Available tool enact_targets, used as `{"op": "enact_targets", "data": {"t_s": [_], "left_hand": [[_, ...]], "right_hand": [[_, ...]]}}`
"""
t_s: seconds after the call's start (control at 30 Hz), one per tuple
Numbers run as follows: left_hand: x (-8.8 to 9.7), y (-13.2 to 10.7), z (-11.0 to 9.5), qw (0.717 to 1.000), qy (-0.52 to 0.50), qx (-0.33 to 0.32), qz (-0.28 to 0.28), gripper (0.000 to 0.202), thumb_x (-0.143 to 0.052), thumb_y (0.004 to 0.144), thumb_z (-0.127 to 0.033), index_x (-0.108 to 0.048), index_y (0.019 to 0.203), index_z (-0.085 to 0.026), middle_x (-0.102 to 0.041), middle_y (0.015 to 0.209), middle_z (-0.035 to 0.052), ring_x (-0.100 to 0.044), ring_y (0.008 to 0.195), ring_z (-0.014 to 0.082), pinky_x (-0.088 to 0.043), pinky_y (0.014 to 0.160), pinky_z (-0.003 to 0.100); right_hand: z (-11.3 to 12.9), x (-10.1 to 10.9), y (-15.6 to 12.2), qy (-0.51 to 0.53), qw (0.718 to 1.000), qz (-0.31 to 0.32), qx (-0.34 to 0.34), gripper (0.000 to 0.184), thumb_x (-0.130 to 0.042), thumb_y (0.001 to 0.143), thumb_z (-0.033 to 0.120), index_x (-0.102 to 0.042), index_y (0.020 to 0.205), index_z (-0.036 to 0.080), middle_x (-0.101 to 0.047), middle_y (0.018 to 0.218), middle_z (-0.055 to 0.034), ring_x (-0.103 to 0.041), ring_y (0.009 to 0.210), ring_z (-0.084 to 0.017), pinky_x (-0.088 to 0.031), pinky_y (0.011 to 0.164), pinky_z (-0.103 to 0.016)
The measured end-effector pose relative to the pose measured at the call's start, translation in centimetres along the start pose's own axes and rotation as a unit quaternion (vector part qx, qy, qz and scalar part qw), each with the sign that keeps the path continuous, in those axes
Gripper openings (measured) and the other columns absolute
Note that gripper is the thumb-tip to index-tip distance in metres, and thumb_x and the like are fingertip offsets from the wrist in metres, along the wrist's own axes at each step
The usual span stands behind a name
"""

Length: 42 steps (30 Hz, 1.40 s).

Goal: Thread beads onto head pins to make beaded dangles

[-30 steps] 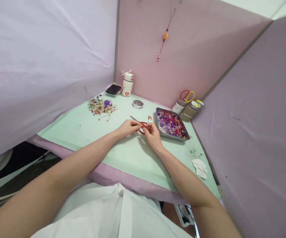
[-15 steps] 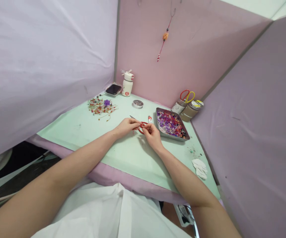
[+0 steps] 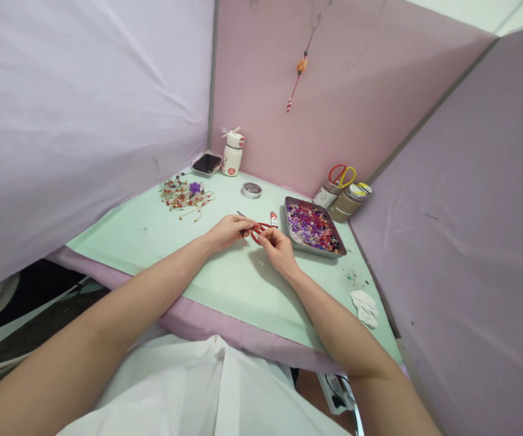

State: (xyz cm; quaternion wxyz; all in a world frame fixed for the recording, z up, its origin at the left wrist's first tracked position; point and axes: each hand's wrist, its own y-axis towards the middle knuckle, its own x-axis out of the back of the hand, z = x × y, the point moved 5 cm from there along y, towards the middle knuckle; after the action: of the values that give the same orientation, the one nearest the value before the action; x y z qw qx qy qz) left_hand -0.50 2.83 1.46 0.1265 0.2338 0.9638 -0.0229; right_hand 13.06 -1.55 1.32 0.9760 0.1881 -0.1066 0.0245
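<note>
Over the middle of the mint-green table (image 3: pixel 225 290), my left hand (image 3: pixel 232 232) is closed in a pinch on a thin cord (image 3: pixel 244 241), whose end hangs below the fingers. A small dark bit shows at its fingertips. My right hand (image 3: pixel 277 243) is just to the right, its thumb and forefinger pressed together; what lies between them is too small to make out. Behind and beneath the fingers lies a pair of scissors with red handles (image 3: pixel 256 234), partly hidden, its blade pointing away to the left. A red-and-white lighter (image 3: pixel 273 218) is just beyond the right hand.
A metal tray (image 3: pixel 320 252) of mixed beads stands right, with scissors in a can (image 3: pixel 326 196) and a jar (image 3: pixel 345 204) behind. Beaded strings (image 3: pixel 184 197), a phone (image 3: pixel 207 163), a white bottle (image 3: pixel 232 156) and a round tin (image 3: pixel 252 190) sit left and back. White cloth (image 3: pixel 365 307) lies front right.
My right hand has drawn slightly away from my left, down and left a little, showing more of the red scissor handles. My left hand is nearly where it was.
</note>
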Motion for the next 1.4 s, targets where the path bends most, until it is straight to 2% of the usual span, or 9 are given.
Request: {"op": "enact_targets", "data": {"t_s": [0.17,0.37,0.53,0.8,0.97,1.1,1.23,1.4], "left_hand": [[0.4,0.3,0.4,0.999,0.037,0.005,-0.017,0.025,-0.073,0.06,-0.025,-0.068,0.08,-0.011,-0.062,0.069,0.0025,-0.048,0.061,0.0084,-0.036,0.057,0.023],[0.2,0.5,0.9,0.998,0.063,-0.003,0.002,0.022,-0.069,0.066,-0.028,-0.066,0.08,-0.011,-0.063,0.072,0.0023,-0.05,0.061,0.0082,-0.037,0.06,0.023],[0.1,0.3,1.0,0.994,0.11,0.003,0.003,0.023,-0.065,0.069,-0.03,-0.064,0.084,-0.012,-0.061,0.073,0.0006,-0.05,0.061,0.0084,-0.037,0.055,0.022],[-0.3,0.1,0.7,0.99,0.141,-0.01,0.022,0.026,-0.065,0.069,-0.033,-0.063,0.084,-0.012,-0.062,0.08,0.0033,-0.051,0.065,0.01,-0.04,0.053,0.022],[-0.7,-0.1,0.5,0.986,0.159,-0.022,0.039,0.026,-0.065,0.069,-0.034,-0.064,0.082,-0.012,-0.062,0.079,0.0037,-0.05,0.061,0.0094,-0.039,0.051,0.021],[-0.8,0.0,0.6,0.984,0.165,-0.025,0.056,0.024,-0.065,0.069,-0.033,-0.065,0.081,-0.012,-0.062,0.078,0.0029,-0.051,0.062,0.0097,-0.04,0.051,0.021],[-0.7,0.0,0.7,0.986,0.162,-0.017,0.047,0.022,-0.065,0.069,-0.032,-0.064,0.079,-0.013,-0.061,0.075,0.0017,-0.051,0.061,0.0094,-0.04,0.052,0.021],[-0.8,0.0,0.7,0.984,0.172,-0.019,0.049,0.02,-0.064,0.069,-0.031,-0.064,0.079,-0.013,-0.061,0.075,0.0013,-0.05,0.059,0.0089,-0.041,0.051,0.021]], "right_hand": [[-0.5,0.1,0.1,0.014,1.0,-0.01,-0.005,0.021,-0.061,0.077,0.039,-0.054,0.074,0.02,-0.052,0.065,0.0023,-0.044,0.059,-0.011,-0.035,0.058,-0.026],[-0.1,0.0,0.0,-0.001,1.0,0.016,0.0,0.021,-0.061,0.077,0.04,-0.054,0.073,0.021,-0.05,0.063,0.003,-0.042,0.056,-0.011,-0.035,0.057,-0.026],[-0.5,-0.1,0.0,-0.031,0.999,0.033,-0.002,0.02,-0.06,0.077,0.039,-0.053,0.074,0.021,-0.049,0.062,0.0035,-0.04,0.055,-0.01,-0.034,0.054,-0.025],[-1.3,0.7,0.3,-0.055,0.998,-0.027,0.02,0.022,-0.056,0.08,0.037,-0.054,0.095,0.021,-0.048,0.065,0.0042,-0.044,0.057,-0.011,-0.037,0.055,-0.024],[-0.8,1.0,0.3,-0.103,0.992,-0.052,0.057,0.024,-0.056,0.081,0.032,-0.06,0.102,0.021,-0.053,0.083,-0.002,-0.048,0.066,-0.013,-0.041,0.058,-0.025],[-0.5,0.9,0.3,-0.106,0.991,-0.045,0.068,0.02,-0.058,0.081,0.033,-0.063,0.096,0.022,-0.054,0.096,-0.0052,-0.051,0.068,-0.012,-0.044,0.058,-0.027],[-0.5,1.0,0.3,-0.12,0.989,-0.047,0.07,0.013,-0.059,0.081,0.034,-0.062,0.082,0.021,-0.053,0.089,-0.0035,-0.051,0.067,-0.013,-0.043,0.058,-0.027],[-0.8,0.9,0.3,-0.12,0.99,-0.047,0.064,0.013,-0.059,0.08,0.034,-0.059,0.078,0.021,-0.05,0.085,-0.0021,-0.049,0.065,-0.012,-0.043,0.058,-0.027]]}}
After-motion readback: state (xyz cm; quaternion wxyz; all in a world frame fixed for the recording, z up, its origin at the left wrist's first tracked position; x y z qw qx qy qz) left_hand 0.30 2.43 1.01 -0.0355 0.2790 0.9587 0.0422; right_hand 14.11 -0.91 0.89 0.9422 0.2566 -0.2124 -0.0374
